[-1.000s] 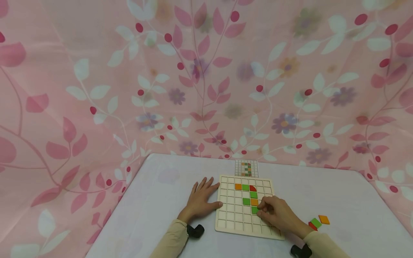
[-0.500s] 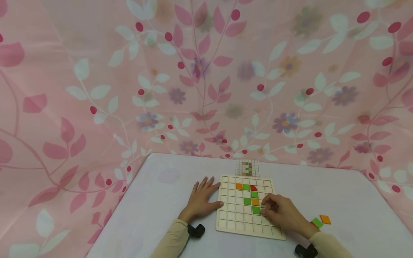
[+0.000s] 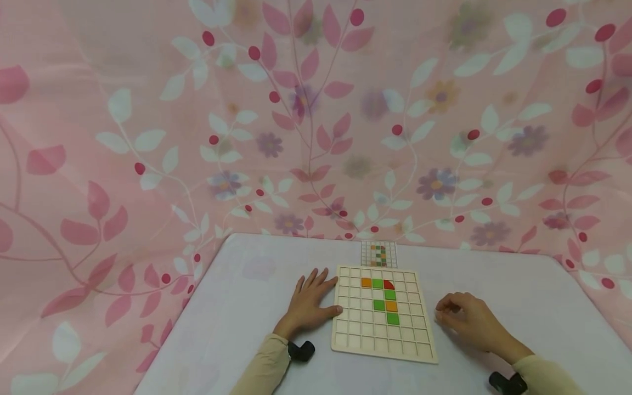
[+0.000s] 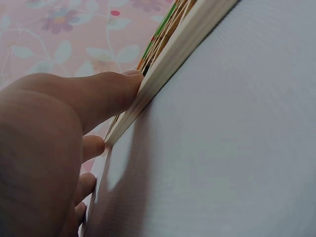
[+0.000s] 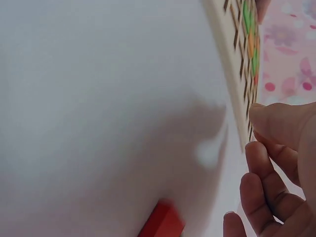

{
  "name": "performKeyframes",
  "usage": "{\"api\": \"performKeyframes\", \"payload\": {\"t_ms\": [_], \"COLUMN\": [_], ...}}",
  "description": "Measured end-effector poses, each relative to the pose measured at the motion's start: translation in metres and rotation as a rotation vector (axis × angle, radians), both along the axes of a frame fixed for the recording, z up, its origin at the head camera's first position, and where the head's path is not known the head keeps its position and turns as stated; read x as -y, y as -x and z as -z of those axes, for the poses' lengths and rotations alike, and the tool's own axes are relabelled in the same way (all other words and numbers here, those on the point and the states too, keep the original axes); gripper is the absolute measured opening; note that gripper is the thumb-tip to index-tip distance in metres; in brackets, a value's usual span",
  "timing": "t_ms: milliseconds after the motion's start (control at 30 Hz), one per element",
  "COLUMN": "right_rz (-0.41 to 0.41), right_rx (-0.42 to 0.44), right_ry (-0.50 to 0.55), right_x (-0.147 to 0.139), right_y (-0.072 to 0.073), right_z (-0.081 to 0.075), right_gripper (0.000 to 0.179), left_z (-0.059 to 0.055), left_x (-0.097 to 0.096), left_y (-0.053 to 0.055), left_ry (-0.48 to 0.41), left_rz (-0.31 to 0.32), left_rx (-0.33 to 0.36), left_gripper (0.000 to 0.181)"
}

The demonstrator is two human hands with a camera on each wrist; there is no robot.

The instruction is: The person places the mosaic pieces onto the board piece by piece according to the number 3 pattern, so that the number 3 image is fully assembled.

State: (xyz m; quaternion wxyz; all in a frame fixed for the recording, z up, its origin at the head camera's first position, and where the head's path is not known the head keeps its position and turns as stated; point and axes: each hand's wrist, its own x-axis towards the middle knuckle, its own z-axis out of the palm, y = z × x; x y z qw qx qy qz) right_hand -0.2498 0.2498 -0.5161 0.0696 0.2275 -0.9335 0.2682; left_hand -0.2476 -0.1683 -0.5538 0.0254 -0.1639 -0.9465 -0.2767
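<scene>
A pale wooden grid board (image 3: 353, 330) lies on the table. Set in its squares are several tiles: an orange tile (image 3: 366, 282), a green tile (image 3: 377, 283) and a red quarter-round tile (image 3: 389, 285) in a row, with green and orange ones below. My left hand (image 3: 310, 302) rests along the board's left edge, fingers spread, the thumb touching the rim. Right of the board hovers my right hand (image 3: 466, 321), fingers loosely bent, nothing seen between them. A red piece (image 5: 162, 219) lies on the table in the right wrist view; in the head view the hand and forearm hide that spot.
Behind the board lies a small printed card (image 3: 378, 254) showing a grid with a coloured pattern. A white cloth covers the table (image 3: 247, 307). A pink floral curtain (image 3: 316, 137) hangs along its back and sides.
My right hand has left the lowest green tile and moved right, off the board. That tile stays in its square. The left hand has kept its place.
</scene>
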Motion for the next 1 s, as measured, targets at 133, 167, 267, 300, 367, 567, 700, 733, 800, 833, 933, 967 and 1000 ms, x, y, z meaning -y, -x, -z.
{"api": "performKeyframes", "payload": {"t_ms": [133, 167, 267, 300, 367, 567, 700, 733, 800, 833, 933, 967, 1000], "right_rz": [0.026, 0.032, 0.026, 0.029, 0.036, 0.039, 0.033, 0.028, 0.013, 0.004, -0.009, -0.007, -0.002], "right_rx": [-0.006, -0.005, -0.007, -0.004, 0.002, -0.002, -0.004, -0.014, -0.036, -0.049, -0.071, -0.069, -0.063], "right_ry": [-0.071, -0.083, -0.101, -0.108, -0.121, -0.17, -0.167, -0.16, -0.145, -0.135, -0.123, -0.124, -0.126], "right_x": [-0.022, -0.027, -0.043, -0.047, -0.055, -0.072, -0.079, -0.081, -0.085, -0.087, -0.092, -0.094, -0.096], "right_y": [-0.004, -0.005, -0.009, -0.011, -0.013, -0.023, -0.03, -0.031, -0.033, -0.034, -0.037, -0.038, -0.038], "right_z": [-0.001, -0.001, -0.002, -0.003, -0.004, -0.002, -0.001, 0.0, 0.001, 0.002, 0.003, 0.004, 0.004], "right_gripper": [0.013, 0.014, 0.014, 0.014, 0.014, 0.02, 0.02, 0.02, 0.021, 0.022, 0.026, 0.028, 0.03], "left_z": [0.0, 0.0, 0.0, 0.0, 0.0, 0.001, 0.0, 0.0, -0.001, 0.0, 0.0, 0.0, 0.0], "left_x": [-0.001, -0.002, -0.002, -0.002, -0.001, 0.0, 0.0, 0.0, 0.0, 0.0, 0.0, 0.0, 0.0], "left_y": [0.001, 0.001, 0.002, 0.002, 0.002, 0.001, 0.001, 0.001, 0.001, 0.001, 0.0, 0.0, 0.0], "left_ry": [-0.001, 0.001, 0.002, 0.002, 0.005, 0.016, 0.007, 0.006, 0.005, 0.005, 0.005, 0.005, 0.002], "left_rz": [0.006, 0.007, 0.007, 0.007, 0.004, -0.002, 0.004, 0.004, 0.003, 0.003, 0.0, 0.0, 0.0], "left_rx": [-0.002, -0.004, -0.007, -0.007, -0.004, -0.003, 0.002, 0.003, 0.002, 0.003, 0.003, 0.002, 0.001], "left_gripper": [0.077, 0.077, 0.077, 0.077, 0.077, 0.077, 0.077, 0.077, 0.077, 0.077, 0.078, 0.077, 0.077]}}
